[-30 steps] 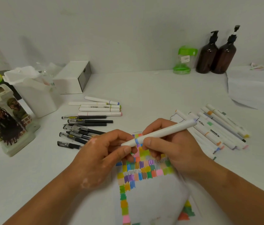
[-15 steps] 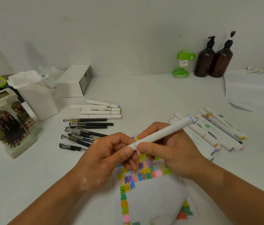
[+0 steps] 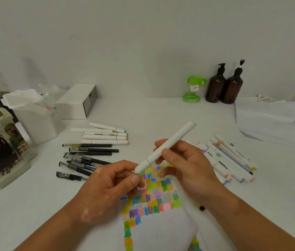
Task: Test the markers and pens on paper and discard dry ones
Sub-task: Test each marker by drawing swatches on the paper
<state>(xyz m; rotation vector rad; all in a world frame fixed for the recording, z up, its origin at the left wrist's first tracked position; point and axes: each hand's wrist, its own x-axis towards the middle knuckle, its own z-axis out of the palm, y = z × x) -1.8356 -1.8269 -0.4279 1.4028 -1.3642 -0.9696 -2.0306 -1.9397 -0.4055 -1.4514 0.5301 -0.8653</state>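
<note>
1. The right hand [image 3: 188, 165] grips a white marker [image 3: 166, 145] around its middle. It is tilted, with the far end raised up and away. The left hand [image 3: 110, 187] pinches the lower tip between thumb and forefinger, so both hands are clamped on the one marker, close together.
2. That two-handed hold looks to me like working the cap, done right above the sheet so the tip can drop straight down.
3. The paper [image 3: 161, 232] lies directly beneath on the counter [image 3: 161, 115]. Its upper part is crowded with colour patches and its lower part is blank, which leaves room for another stroke.
4. A row of markers [image 3: 105, 136] and black pens [image 3: 88, 154] lie to the left, and a fan of markers [image 3: 228, 160] sits just beside the right hand. I'd guess one side is tested and the other waiting, but I cannot tell which.
5. The white bin [image 3: 32, 120] stands well apart at the far left, so a reach to it passes over the pens.
</note>
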